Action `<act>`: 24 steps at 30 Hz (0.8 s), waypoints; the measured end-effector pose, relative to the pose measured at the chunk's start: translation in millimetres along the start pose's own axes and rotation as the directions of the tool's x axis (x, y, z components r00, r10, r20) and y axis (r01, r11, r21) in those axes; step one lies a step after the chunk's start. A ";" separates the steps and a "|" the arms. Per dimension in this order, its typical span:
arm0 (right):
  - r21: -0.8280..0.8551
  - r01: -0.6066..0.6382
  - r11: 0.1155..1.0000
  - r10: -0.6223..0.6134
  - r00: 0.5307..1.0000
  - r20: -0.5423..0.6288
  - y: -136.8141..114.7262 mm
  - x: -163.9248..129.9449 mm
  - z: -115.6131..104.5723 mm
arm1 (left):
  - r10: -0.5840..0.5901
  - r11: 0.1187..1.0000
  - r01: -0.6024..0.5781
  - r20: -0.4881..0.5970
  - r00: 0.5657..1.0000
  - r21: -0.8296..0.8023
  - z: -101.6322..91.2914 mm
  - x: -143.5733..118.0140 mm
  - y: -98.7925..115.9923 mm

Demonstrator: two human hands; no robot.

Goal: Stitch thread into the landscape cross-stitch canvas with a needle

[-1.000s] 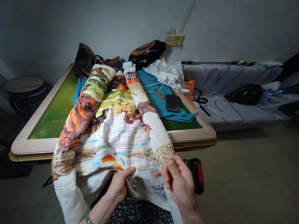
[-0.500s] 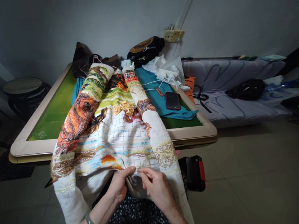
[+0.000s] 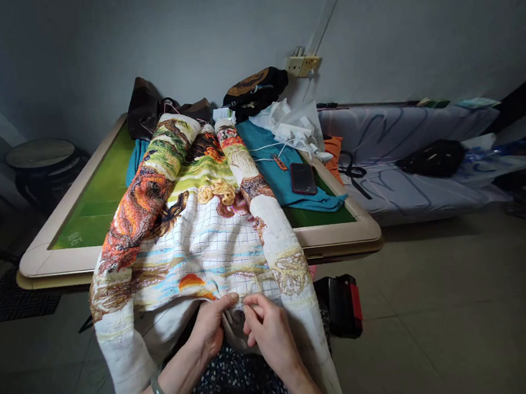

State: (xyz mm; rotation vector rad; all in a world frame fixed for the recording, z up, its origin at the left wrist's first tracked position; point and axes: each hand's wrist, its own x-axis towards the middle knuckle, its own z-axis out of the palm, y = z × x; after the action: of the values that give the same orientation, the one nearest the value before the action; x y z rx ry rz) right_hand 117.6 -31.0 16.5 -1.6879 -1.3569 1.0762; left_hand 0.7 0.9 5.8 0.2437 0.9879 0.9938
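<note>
A large cross-stitch cloth (image 3: 201,236), its two sides rolled up, drapes from the table over my lap. Blue grid lines mark its white unstitched parts, and colored stitching covers the rolls. My left hand (image 3: 214,321) grips the cloth's lower edge, thumb on top and fingers underneath. Just right of it, my right hand (image 3: 267,327) is closed in a pinch at the cloth's surface. Whatever lies between its fingertips is too small to make out. A bundle of yellow thread (image 3: 217,192) rests on the cloth farther up.
The green-topped table (image 3: 40,255) has a pale raised rim. On it lie a teal cloth (image 3: 260,136), a phone (image 3: 303,178), crumpled white plastic (image 3: 290,123) and dark bags (image 3: 254,90). A black-and-red case (image 3: 344,307) stands low at right; a covered couch (image 3: 386,188) is beyond.
My right hand has shifted very slightly left and up at the cloth, still pinched. My left hand keeps its hold in the same place.
</note>
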 end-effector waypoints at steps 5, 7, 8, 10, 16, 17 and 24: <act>0.002 0.047 0.999 -0.047 0.999 -0.004 7.1 -0.1 1.7 | -0.008 1.000 0.009 -0.034 0.999 0.016 1.6 1.6 -0.5; 0.001 0.056 0.998 -0.056 0.998 -0.013 6.6 0.8 2.6 | -0.012 1.000 0.012 -0.034 0.999 0.005 1.5 2.6 -1.4; 0.003 0.056 0.998 -0.056 0.998 -0.018 5.9 1.4 3.3 | -0.009 1.000 0.009 -0.029 1.000 0.000 1.3 3.0 -1.8; 0.012 0.053 0.999 -0.052 0.998 -0.030 4.4 2.4 5.0 | 0.001 1.000 -0.001 -0.019 1.000 -0.006 0.5 3.8 -2.8; 0.053 0.026 0.998 -0.023 0.998 -0.057 2.8 3.8 7.8 | 0.004 1.000 -0.004 -0.002 1.000 0.002 -2.4 6.0 -5.5; 0.064 0.021 0.998 -0.017 0.998 -0.060 2.7 3.8 7.7 | 0.003 1.000 -0.002 -0.002 1.000 0.007 -2.5 6.0 -5.6; 0.085 0.032 0.996 -0.025 0.996 -0.082 1.9 4.7 6.8 | 0.019 1.000 -0.019 -0.001 1.000 0.018 -2.6 4.7 -5.5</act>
State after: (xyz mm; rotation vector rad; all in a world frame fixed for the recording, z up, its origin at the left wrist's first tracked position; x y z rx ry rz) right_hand 112.7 -26.6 11.3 -1.6266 -1.2621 1.0249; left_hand 2.6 0.9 -1.6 0.2679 0.9976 1.0027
